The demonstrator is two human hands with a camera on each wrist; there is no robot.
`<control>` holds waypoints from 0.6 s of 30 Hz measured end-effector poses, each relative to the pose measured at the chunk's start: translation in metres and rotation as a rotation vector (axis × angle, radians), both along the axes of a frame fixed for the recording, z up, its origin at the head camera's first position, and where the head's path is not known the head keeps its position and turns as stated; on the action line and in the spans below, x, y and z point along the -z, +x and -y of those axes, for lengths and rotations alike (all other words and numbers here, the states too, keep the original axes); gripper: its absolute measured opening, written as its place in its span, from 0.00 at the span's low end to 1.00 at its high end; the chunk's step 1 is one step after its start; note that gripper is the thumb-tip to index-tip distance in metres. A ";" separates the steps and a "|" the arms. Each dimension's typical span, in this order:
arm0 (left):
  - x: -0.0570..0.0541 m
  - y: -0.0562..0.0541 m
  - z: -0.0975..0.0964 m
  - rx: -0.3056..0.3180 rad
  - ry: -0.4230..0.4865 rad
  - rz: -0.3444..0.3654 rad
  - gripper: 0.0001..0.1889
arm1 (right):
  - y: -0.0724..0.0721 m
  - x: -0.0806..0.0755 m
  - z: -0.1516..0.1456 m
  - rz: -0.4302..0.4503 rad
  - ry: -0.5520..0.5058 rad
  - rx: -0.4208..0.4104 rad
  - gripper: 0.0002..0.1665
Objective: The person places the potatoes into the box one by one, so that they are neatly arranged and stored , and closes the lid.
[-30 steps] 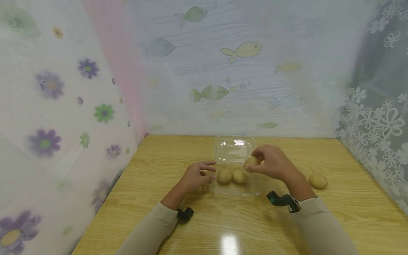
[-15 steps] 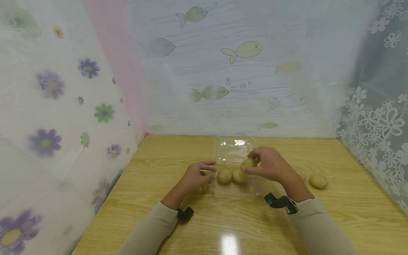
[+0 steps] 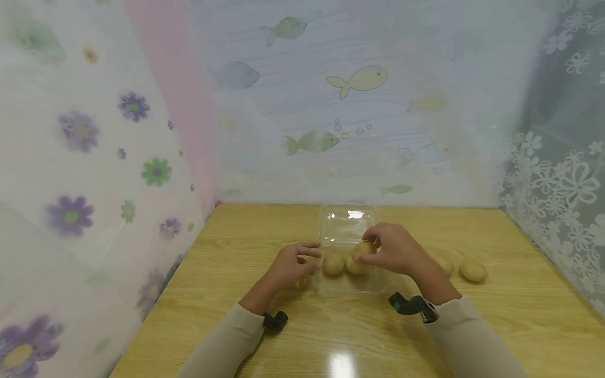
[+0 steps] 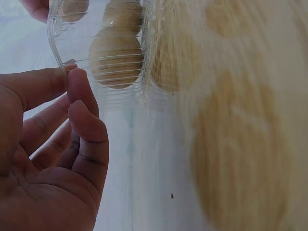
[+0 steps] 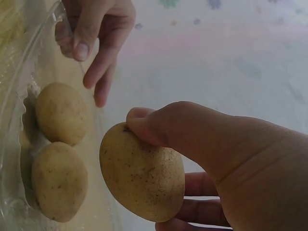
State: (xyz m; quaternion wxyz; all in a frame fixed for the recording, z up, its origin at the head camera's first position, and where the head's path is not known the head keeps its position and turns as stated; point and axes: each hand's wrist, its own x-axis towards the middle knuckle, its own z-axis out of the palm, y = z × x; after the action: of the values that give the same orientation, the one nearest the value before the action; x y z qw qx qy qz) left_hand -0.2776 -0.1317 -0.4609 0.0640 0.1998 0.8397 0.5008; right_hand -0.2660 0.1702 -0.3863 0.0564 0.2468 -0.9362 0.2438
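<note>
A clear plastic container (image 3: 340,286) stands on the table with its lid (image 3: 347,226) laid back. Two potatoes sit side by side in it, a left one (image 3: 333,265) and a right one (image 5: 59,182). My left hand (image 3: 290,266) is at the container's left side, thumb and forefinger pinching its rim (image 4: 54,44) in the left wrist view. Between thumb and fingers, my right hand (image 3: 399,251) grips a third potato (image 5: 140,175). In the head view that potato hangs over the right-hand one and partly hides it; a gap beneath is hard to judge.
Two more potatoes lie on the wooden table (image 3: 293,341) to the right: one (image 3: 472,271) in full view, another (image 3: 445,265) partly behind the right forearm. A fish-patterned sheet (image 3: 283,105) rises at the table's back edge, with flowered sheets on both sides.
My right hand has moved left and slightly down with its potato, now above the right-hand potato in the container. Another table potato has come out from behind the forearm. The left hand holds its place.
</note>
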 end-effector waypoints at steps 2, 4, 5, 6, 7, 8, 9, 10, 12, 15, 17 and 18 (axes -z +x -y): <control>0.000 0.000 0.000 -0.004 0.001 0.001 0.15 | 0.000 0.000 0.002 -0.006 -0.002 -0.009 0.30; 0.000 0.000 0.001 -0.004 0.003 0.004 0.14 | 0.001 0.000 0.004 -0.008 -0.001 -0.016 0.29; 0.000 0.000 0.001 -0.004 0.002 0.005 0.14 | 0.001 0.000 0.005 -0.007 0.001 -0.016 0.29; 0.000 0.000 0.002 -0.003 0.002 0.007 0.15 | 0.001 0.000 0.006 -0.008 0.003 -0.019 0.29; 0.000 0.001 0.002 -0.003 0.000 0.008 0.15 | 0.002 0.000 0.007 -0.009 0.008 -0.020 0.30; 0.000 0.000 0.002 -0.003 -0.002 0.008 0.15 | 0.002 0.000 0.008 -0.011 0.013 -0.022 0.30; 0.000 0.000 0.002 -0.001 -0.001 0.007 0.15 | 0.002 0.000 0.009 -0.013 0.016 -0.021 0.30; 0.000 0.000 0.002 -0.001 -0.004 0.006 0.15 | 0.003 0.001 0.010 -0.016 0.020 -0.021 0.30; 0.000 0.000 0.002 -0.002 -0.006 0.005 0.15 | 0.003 0.001 0.011 -0.027 0.021 -0.023 0.30; 0.000 0.000 0.001 -0.001 -0.008 0.003 0.16 | 0.004 0.002 0.013 -0.031 0.017 -0.028 0.30; 0.001 0.000 0.000 0.000 -0.011 0.002 0.15 | 0.005 0.003 0.015 -0.027 0.016 -0.031 0.30; 0.001 0.000 0.000 0.002 -0.013 0.000 0.15 | 0.005 0.004 0.015 -0.021 0.017 -0.031 0.30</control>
State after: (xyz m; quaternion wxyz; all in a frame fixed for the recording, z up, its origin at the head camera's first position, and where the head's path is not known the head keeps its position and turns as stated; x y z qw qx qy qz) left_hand -0.2779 -0.1320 -0.4620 0.0658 0.2000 0.8427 0.4954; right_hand -0.2612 0.1549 -0.3906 0.0606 0.2642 -0.9336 0.2342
